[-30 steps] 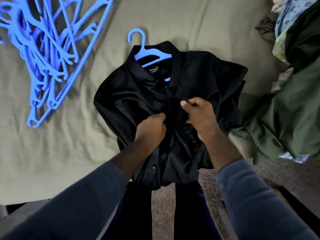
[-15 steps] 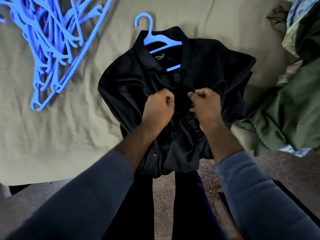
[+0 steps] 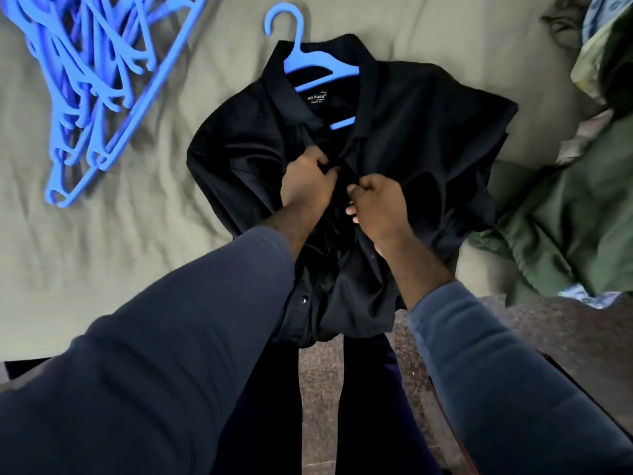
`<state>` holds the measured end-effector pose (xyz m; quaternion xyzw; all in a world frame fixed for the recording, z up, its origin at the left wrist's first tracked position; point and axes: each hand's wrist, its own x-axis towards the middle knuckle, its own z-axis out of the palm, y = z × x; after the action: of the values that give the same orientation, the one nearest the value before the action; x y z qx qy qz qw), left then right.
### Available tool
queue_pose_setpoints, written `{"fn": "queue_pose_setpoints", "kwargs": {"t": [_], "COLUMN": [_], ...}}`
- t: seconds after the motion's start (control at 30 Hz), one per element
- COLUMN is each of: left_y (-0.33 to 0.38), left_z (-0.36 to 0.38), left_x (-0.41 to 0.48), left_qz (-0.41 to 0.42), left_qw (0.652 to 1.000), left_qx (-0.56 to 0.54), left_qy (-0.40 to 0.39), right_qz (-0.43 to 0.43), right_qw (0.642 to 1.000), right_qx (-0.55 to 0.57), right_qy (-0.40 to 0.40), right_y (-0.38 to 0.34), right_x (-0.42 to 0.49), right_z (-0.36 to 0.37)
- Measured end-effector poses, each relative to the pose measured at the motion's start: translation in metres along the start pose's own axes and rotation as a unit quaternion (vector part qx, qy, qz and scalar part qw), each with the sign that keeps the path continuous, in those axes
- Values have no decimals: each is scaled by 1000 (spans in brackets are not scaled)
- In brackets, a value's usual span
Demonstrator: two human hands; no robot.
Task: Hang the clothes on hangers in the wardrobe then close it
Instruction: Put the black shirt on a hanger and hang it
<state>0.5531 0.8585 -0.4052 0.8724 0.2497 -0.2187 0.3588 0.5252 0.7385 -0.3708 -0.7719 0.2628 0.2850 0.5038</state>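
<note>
A bed (image 3: 428, 25) fills the upper view, covered by an olive-green sheet (image 3: 113, 262) that is creased and rumpled, its folds deepest toward the left; below the bed's edge lies a floor (image 3: 318, 389) of brown speckled stone; the light is dim and soft, with faint shadows in the folds.

We found the shirt (image 3: 404, 132) on the bed (image 3: 102, 262), spare hangers (image 3: 92, 80) left, heaped clothes (image 3: 565, 217) right.
</note>
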Motion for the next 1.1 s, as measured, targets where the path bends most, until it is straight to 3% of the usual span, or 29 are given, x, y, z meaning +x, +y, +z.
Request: {"fn": "queue_pose_setpoints", "kwargs": {"t": [0.3, 0.5, 0.63, 0.73, 0.8, 0.87, 0.97, 1.1], "left_y": [0, 20, 12, 6, 2, -4, -10, -7], "left_z": [-1, 1, -7, -27, -44, -60, -70, -67], "left_x": [5, 15, 15, -10, -26, -38, -48, -50], "left_qz": [22, -11, -32, -60, -67, -80, -80, -67], "left_qw": [999, 994, 994, 956, 929, 899, 878, 900], "left_qx": [10, 105, -84, -275, -355, -419, -458, -416], "left_qy": [-23, -12, -63, -77, -81, -96, -116, -113], "right_qz": [26, 18, 13, 45, 91, 118, 113, 108], "right_qw": [987, 987, 988, 980, 954, 906, 858, 871], "right_qx": [152, 158, 152, 193, 284, 407, 501, 472], "right_qy": [33, 30, 28, 27, 19, -3, -37, -81], "right_y": [-11, -13, -17, -20, -25, -30, -31, -33], "right_x": [-8, -8, -7, -5, -3, -2, -3, -6], "right_z": [-6, -4, -6, -7, -9, -14, -21, -19]}}
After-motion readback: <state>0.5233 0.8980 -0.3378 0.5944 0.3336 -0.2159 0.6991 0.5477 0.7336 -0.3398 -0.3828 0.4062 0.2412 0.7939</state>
